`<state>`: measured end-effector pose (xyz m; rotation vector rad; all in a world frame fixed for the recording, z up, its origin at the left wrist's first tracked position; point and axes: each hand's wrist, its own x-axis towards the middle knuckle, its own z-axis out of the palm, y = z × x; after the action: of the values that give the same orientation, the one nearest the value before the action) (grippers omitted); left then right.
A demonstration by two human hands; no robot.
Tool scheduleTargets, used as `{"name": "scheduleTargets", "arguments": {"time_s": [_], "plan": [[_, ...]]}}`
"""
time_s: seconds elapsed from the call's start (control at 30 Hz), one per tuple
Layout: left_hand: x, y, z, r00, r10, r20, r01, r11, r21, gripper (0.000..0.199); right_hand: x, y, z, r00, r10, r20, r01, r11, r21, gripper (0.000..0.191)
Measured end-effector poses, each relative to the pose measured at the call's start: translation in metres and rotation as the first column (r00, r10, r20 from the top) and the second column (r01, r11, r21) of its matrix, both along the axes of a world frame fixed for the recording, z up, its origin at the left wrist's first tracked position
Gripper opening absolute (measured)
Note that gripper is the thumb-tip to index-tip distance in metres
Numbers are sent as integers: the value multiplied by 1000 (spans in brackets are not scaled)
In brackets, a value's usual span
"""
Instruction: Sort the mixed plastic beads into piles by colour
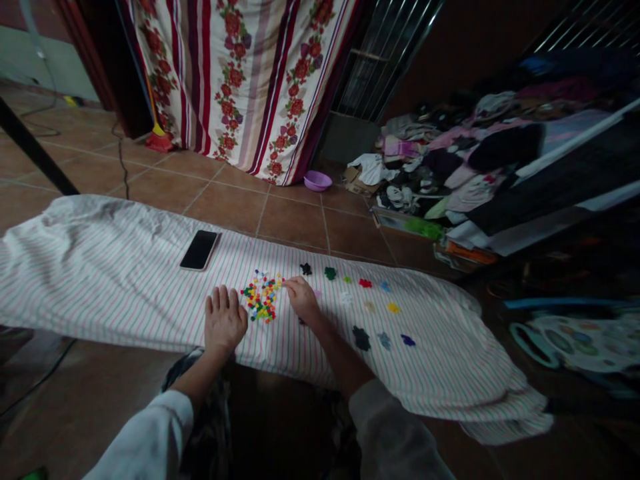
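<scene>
My left hand (pixel 223 321) lies flat on the striped cloth, fingers stretched out, just left of a mixed pile of small coloured pieces (pixel 262 305). At the pile's upper right edge is my right hand (pixel 303 300), its fingers drawn together in a pinch; anything between the fingertips is too small to make out. Right of this hand, pieces sit in little groups by colour: black (pixel 305 269), dark green (pixel 330 273), red (pixel 365 283), white (pixel 346 298), yellow (pixel 393 308), dark grey (pixel 361 338), grey-blue (pixel 384 341) and dark blue (pixel 408 340). My right hand and forearm partly hide other pieces.
A phone (pixel 200 250) rests on the striped cloth (pixel 125 273) left of the pile. Beyond are a floral curtain (pixel 255 80), a purple basin (pixel 317 181) and a red broom (pixel 159 141) on the tiled floor. Heaped clothes (pixel 450 157) stand at the right.
</scene>
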<state>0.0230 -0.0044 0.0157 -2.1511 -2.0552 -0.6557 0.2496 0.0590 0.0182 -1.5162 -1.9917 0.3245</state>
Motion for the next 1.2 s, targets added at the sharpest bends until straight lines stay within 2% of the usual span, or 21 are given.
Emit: {"name": "scheduleTargets", "arguments": {"time_s": [0.17,0.37,0.7,0.97,1.2], "plan": [[1,0,2,1000,5,12,-5,1000,-13,53,-33,-6,7,989,40,141,-28,996,-84,31],[1,-1,4,999,6,-46,-6,1000,-3,52,-48,2,23,959,27,284,24,985,-173,32],[1,-1,2,999,3,32,-3,1000,1,53,-62,5,32,953,1,303,60,980,-192,23],[0,-1,5,1000,3,-30,-3,1000,2,52,-76,14,44,911,64,408,61,956,-288,19],[0,-1,4,999,8,-52,-7,1000,23,51,-88,15,46,908,32,417,118,937,-328,20]]}}
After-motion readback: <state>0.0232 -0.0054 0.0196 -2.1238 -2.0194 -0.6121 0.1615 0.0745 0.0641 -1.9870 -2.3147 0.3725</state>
